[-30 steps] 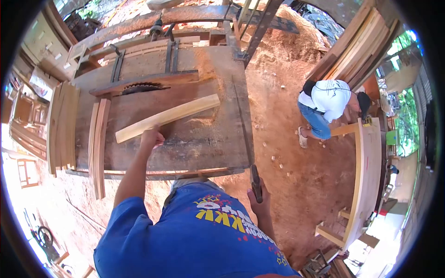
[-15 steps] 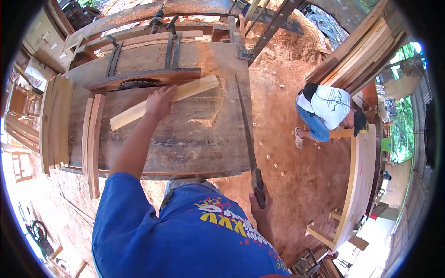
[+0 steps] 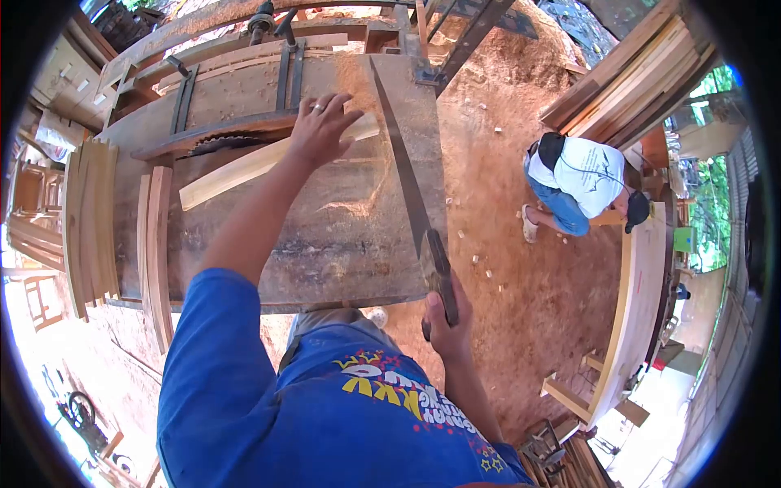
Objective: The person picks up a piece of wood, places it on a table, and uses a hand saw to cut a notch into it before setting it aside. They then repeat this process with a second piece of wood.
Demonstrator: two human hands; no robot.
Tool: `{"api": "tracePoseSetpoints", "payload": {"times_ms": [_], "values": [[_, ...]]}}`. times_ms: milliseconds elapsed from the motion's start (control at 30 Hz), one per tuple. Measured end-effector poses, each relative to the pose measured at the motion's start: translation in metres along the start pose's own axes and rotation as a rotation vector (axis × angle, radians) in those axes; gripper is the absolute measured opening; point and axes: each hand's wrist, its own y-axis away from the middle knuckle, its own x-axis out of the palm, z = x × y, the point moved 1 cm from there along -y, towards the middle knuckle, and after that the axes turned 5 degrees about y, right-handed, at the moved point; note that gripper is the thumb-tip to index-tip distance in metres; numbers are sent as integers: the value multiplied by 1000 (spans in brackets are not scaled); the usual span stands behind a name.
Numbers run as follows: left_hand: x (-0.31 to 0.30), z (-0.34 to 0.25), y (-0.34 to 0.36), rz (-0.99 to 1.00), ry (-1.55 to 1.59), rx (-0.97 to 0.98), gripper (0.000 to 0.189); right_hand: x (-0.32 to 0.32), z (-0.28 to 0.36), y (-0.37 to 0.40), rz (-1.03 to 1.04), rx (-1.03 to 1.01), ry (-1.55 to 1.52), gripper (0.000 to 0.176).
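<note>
A pale wooden strip (image 3: 236, 174) lies slantwise on the worn saw table (image 3: 325, 268), below the dark round saw blade (image 3: 228, 143). My left hand (image 3: 324, 134) is above the strip's right part, fingers spread, a ring on one finger; whether it touches the wood is unclear. In my right hand (image 3: 449, 317) is the dark handle of a long handsaw (image 3: 404, 163), its blade reaching across the table's right side. Beside the blade runs a curved wooden guard piece (image 3: 268, 126), partly hidden by my left hand.
Stacked boards (image 3: 96, 220) and two upright strips (image 3: 154, 244) stand at the table's left. Sawdust (image 3: 354, 77) lies near the top. At the right, another person (image 3: 579, 175) bends over a long pale workpiece (image 3: 639, 301). More planks (image 3: 630, 77) lean at upper right.
My left hand has let go of the strip and moved up and right, fingers opening. The handsaw has been raised, its tip shifting up and left across the table.
</note>
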Motion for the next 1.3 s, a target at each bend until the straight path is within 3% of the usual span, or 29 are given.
{"api": "tracePoseSetpoints", "payload": {"times_ms": [100, 233, 433, 567, 667, 867, 1067, 1167, 1233, 1300], "values": [[24, 12, -6, 164, -6, -14, 55, 5, 19, -31, 30, -86, 75, 61], [35, 15, -2, 74, -79, 20, 48, 8, 38, -55, 61, -88, 101, 62], [33, 11, -5, 59, -132, 36, 46, 11, 17, -69, 89, -123, 97, 62], [31, 10, -4, 81, -166, 23, 46, 8, 15, -59, 119, -147, 173, 64], [32, 9, -5, 89, -184, 18, 45, 7, 30, -46, 162, -24, 111, 67], [36, 8, -3, 47, -203, 29, 46, -16, 18, -1, 152, -94, 170, 65], [36, 9, -3, 131, -272, 2, 46, -33, 13, 19, 142, -86, 267, 62], [35, 9, -4, 124, -275, 10, 47, -4, 25, -33, 158, -53, 67, 58], [34, 9, -3, 107, -272, 24, 47, 16, 51, -77, 186, 72, 84, 55], [35, 9, -4, 103, -265, 45, 46, 22, 53, -87, 176, 55, 108, 54]]}}
